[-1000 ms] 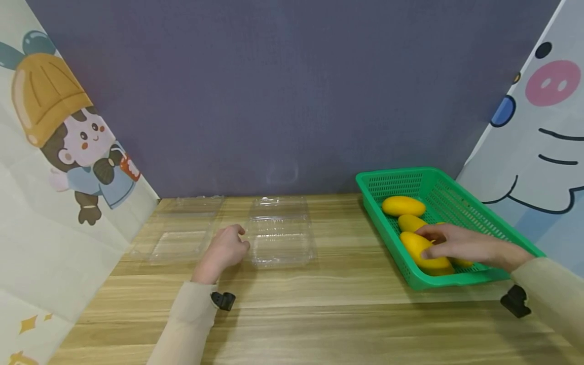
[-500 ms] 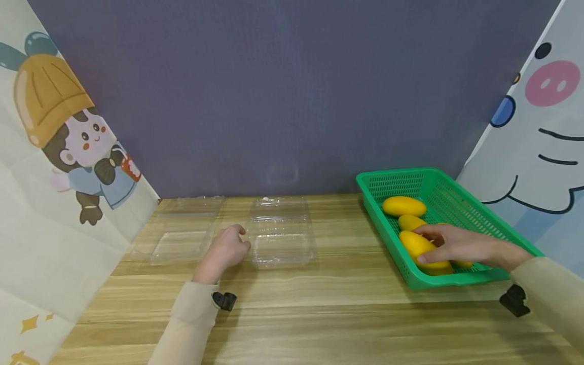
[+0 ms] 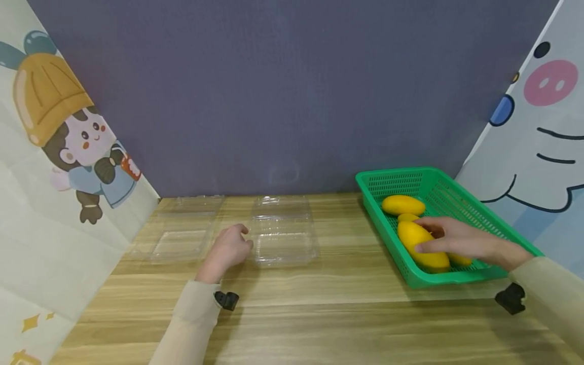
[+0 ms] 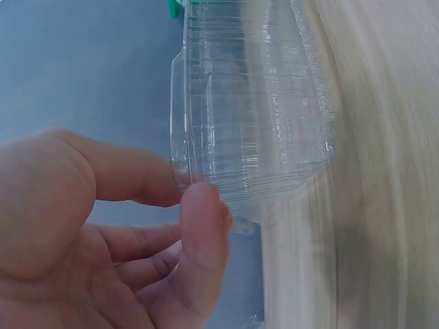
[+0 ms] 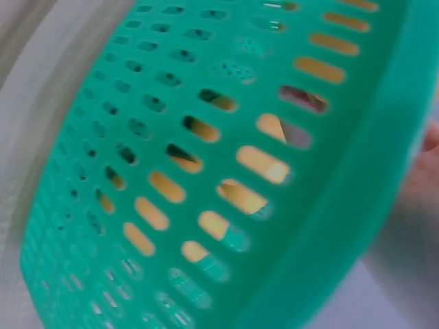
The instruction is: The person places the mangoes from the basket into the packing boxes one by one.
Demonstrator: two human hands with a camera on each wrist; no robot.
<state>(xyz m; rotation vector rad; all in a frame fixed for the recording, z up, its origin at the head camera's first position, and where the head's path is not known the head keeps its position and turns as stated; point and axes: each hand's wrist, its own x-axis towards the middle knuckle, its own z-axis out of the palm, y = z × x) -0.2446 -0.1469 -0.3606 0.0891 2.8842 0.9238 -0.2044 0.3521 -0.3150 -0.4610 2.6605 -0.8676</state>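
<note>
Nearest you, your right hand [image 3: 458, 241] came in over the green basket's right front corner and was clamped on the front mango [image 3: 422, 248], thumb on the near side and fingers over the far side; whether that fruit touched the basket floor, I could not tell. Your left hand [image 3: 228, 248] was well apart from it, thumb and forefinger pinched together on the lip of the right clear container [image 3: 285, 244]. That container lay on the counter [image 3: 292, 324] with its two halves spread open, one behind the other, and the left clear container [image 3: 180, 244] lay open likewise beyond your left hand. In the green basket [image 3: 479, 276], more yellow fruit showed partly hidden around your right hand, while the rear mango [image 3: 403, 205] lay crosswise near the left wall. For moving, you had bare wood grain between the right clear container and the basket's left rim, and more along the front. Farthest off, the counter's back edge met the dark panel [image 3: 292, 91], close behind both containers, with patterned panels flanking it.
</note>
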